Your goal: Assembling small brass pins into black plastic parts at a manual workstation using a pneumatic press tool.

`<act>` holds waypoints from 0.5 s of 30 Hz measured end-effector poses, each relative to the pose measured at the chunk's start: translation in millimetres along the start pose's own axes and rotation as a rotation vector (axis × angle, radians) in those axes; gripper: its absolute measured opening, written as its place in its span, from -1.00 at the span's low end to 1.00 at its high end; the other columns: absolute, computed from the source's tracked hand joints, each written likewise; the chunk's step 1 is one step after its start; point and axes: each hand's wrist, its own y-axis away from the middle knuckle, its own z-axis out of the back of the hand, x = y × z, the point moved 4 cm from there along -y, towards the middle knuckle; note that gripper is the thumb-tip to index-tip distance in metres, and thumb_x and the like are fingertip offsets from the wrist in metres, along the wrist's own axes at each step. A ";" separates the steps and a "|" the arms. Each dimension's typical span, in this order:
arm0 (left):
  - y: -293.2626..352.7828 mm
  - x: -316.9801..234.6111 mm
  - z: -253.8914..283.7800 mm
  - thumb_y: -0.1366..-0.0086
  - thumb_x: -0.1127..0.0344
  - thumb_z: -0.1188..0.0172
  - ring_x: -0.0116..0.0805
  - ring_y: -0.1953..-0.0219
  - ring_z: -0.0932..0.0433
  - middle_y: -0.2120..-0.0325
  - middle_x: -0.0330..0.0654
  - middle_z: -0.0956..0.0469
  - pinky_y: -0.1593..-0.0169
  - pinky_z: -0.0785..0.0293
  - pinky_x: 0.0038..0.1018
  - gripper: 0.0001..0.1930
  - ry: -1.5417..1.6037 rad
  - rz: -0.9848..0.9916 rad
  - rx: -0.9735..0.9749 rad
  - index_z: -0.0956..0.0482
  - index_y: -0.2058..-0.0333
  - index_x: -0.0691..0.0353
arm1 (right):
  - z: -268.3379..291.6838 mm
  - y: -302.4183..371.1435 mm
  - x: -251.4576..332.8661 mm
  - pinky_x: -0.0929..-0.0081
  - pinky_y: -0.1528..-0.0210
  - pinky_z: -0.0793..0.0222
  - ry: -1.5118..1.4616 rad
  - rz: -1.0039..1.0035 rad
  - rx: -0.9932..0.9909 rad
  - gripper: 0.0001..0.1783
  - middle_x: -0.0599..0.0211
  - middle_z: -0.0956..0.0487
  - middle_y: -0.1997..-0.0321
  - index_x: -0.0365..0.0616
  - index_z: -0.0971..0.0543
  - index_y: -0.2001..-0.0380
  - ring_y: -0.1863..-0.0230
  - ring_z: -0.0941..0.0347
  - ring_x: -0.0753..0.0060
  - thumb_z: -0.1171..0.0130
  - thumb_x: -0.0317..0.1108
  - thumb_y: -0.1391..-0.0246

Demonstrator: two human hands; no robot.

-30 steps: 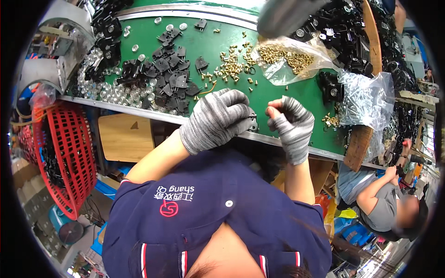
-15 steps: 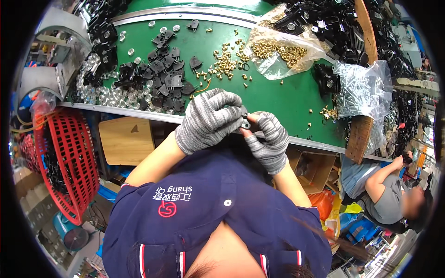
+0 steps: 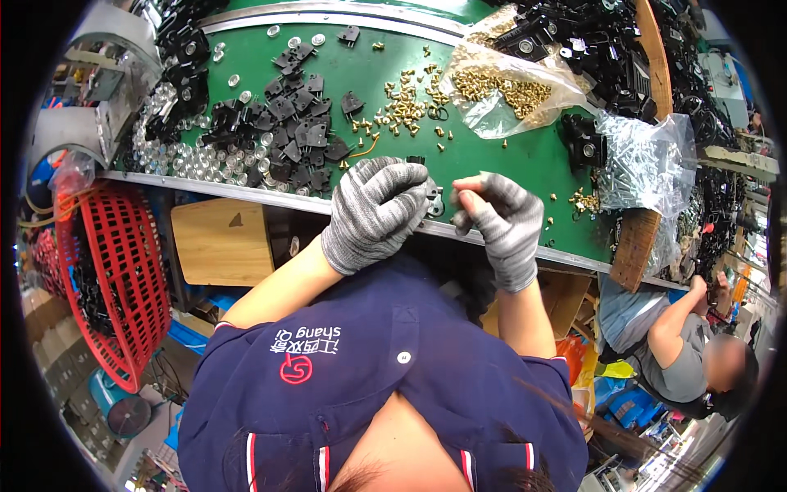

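My left hand (image 3: 373, 215), in a grey knitted glove, is closed round a small black part with a shiny metal piece (image 3: 435, 202) at the bench's near edge. Most of that part is hidden by the fingers. To its right, apart from it, is my right hand (image 3: 507, 230), gloved with bare thumb and fingertips. Its thumb and forefinger are pinched together, slightly blurred; what they hold, if anything, I cannot make out. Beyond the hands lie loose brass screws (image 3: 403, 107) and a pile of flat black plastic pieces (image 3: 299, 123) on the green bench top (image 3: 484, 176).
Clear round caps (image 3: 217, 164) lie at left. A plastic bag of brass screws (image 3: 516, 94) and a bag of silver screws (image 3: 643, 156) lie at right, near a wooden strip (image 3: 638, 250). A red basket (image 3: 127, 279) stands left; another person (image 3: 680, 336) sits at right.
My right hand has moved away to the right from the black part and lifted its fingers off it. My left hand keeps its hold, nearly in the same place.
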 end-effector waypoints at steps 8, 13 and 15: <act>8.0 4.4 -1.0 0.06 0.43 -0.39 -0.14 0.28 -0.62 0.26 -0.15 -0.63 0.24 -0.52 -0.26 -0.78 0.007 -0.063 -0.086 -0.60 0.37 0.21 | -12.3 -17.9 4.4 0.71 0.60 -0.34 -0.053 -0.400 0.196 -0.90 0.38 -0.60 0.50 -0.34 -0.62 0.27 0.65 -0.41 0.72 -0.24 -0.52 -0.16; 10.0 6.4 -1.5 0.03 0.43 -0.38 -0.14 0.29 -0.62 0.25 -0.15 -0.63 0.25 -0.52 -0.26 -0.78 0.025 -0.091 -0.117 -0.59 0.36 0.21 | -17.8 -13.4 7.8 0.71 0.63 -0.31 0.168 -0.244 0.161 -0.86 0.41 -0.58 0.53 -0.31 -0.62 0.22 0.65 -0.41 0.72 -0.25 -0.54 -0.13; 10.9 5.3 -1.1 0.02 0.43 -0.39 -0.14 0.30 -0.63 0.25 -0.15 -0.64 0.24 -0.52 -0.27 -0.79 0.016 -0.092 -0.127 -0.58 0.37 0.22 | -18.5 -13.6 12.3 0.72 0.63 -0.30 0.192 -0.195 0.160 -0.80 0.42 -0.57 0.54 -0.30 -0.62 0.16 0.64 -0.40 0.73 -0.26 -0.52 -0.12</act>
